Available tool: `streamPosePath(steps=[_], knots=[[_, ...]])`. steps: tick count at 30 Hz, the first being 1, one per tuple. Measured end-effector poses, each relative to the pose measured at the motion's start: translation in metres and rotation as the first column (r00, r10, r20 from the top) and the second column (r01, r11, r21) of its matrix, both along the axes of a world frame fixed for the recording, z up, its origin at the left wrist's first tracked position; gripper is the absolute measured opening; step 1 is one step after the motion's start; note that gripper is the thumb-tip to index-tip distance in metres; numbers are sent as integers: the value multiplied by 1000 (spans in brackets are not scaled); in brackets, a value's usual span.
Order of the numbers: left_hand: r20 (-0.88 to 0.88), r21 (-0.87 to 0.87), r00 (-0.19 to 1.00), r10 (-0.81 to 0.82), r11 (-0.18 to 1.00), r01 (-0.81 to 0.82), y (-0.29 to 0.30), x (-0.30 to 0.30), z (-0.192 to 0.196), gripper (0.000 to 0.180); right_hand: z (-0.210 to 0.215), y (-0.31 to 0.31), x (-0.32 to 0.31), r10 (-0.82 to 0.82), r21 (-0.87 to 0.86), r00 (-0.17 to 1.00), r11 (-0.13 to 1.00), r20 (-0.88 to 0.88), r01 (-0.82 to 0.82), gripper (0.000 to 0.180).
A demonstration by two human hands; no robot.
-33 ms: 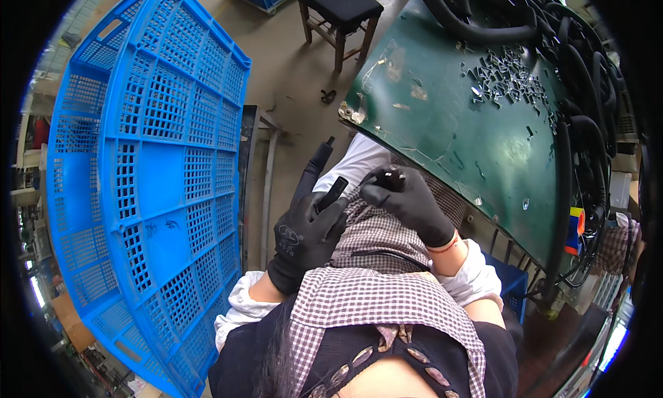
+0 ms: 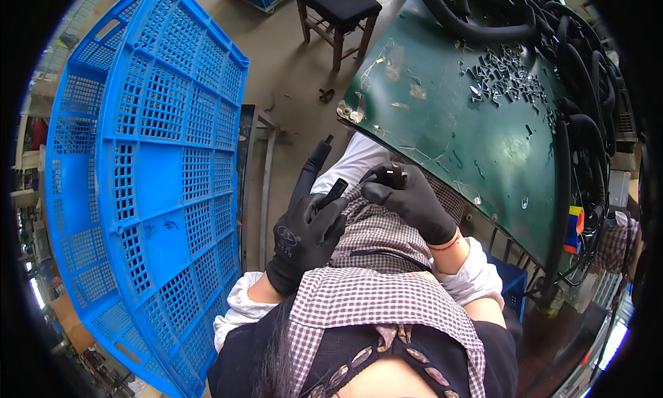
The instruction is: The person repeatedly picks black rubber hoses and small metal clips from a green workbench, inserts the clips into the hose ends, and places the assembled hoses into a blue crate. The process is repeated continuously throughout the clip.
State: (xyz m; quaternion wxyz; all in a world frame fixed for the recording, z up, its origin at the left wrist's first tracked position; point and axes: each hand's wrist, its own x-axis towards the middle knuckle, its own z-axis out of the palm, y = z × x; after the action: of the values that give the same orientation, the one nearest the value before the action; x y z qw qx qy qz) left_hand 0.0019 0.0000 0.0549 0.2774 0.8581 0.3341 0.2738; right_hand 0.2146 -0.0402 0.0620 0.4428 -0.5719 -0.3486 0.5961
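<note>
Both hands wear black gloves in front of the checked apron. My left hand (image 2: pixel 304 239) is closed around a black hose (image 2: pixel 334 192), whose open end pokes out past the thumb. A foam-covered length (image 2: pixel 311 170) with a narrow bare tip also rises from behind this hand; whether it is the same hose is hidden. Apart from it, my right hand (image 2: pixel 407 198) is closed, with thumb and fingers pinching a small dark shiny clip (image 2: pixel 395 171), mostly covered by the fingertips.
Scattered metal clips (image 2: pixel 507 77) lie on the green tabletop (image 2: pixel 442 122) at right. Black foam-covered hoses (image 2: pixel 587 73) pile along its far and right edges. A tall blue crate (image 2: pixel 159 170) stands at left. Ahead is a black-topped stool (image 2: pixel 338 4).
The small clip in my right fingers is turned slightly and shows more of its surface. My left hand keeps its hold on the hose.
</note>
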Motion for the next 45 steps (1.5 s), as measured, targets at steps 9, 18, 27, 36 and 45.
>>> streamPosePath(steps=[9, 18, 27, 36, 45], knots=[[4, -175, 997, -78, 982, 77, -5, -3, -17, 52, 13, 13, 16, 301, -13, 948, 954, 105, -301, 20], [39, -82, 990, -132, 987, 135, -15, -7, -24, 47, 12, 27, 21, 495, -164, 862, 847, -108, -506, 24], [138, -65, 977, -164, 983, 174, -14, -14, -39, 47, -29, 19, 20, 564, 0, 801, 818, -200, -575, 28], [56, -90, 995, -79, 992, 84, -14, -9, -27, 39, 30, 11, 50, 608, -32, 679, 754, 411, -656, 27], [82, 18, 983, -166, 986, 165, -16, -11, -40, 48, 45, 27, 43, 659, -125, 306, 522, 688, -844, 23]])
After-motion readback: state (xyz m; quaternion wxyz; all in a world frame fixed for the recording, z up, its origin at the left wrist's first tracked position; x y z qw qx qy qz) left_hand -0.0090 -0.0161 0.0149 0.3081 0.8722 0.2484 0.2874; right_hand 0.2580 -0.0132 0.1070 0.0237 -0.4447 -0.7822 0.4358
